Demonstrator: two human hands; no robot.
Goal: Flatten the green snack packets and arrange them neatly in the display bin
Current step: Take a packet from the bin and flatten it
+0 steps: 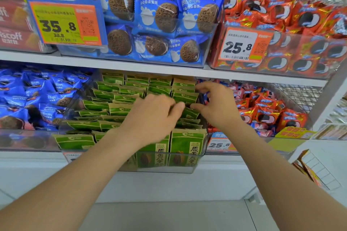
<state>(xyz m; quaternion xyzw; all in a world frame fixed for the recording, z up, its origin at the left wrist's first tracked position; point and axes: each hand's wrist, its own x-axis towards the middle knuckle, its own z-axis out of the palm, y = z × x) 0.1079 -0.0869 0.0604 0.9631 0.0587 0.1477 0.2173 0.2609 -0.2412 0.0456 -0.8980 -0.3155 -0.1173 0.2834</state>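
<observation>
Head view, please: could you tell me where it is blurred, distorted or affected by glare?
In the head view the left hand is smeared by motion, while the right hand gripping the green packets is sharper; the shelf edge bows from the wide lens; the clear bin front shows hazy reflections.

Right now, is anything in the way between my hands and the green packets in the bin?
Nothing visible is. The left hand and right hand are both already on the green packets, reaching in through the open top of the clear display bin.
</observation>
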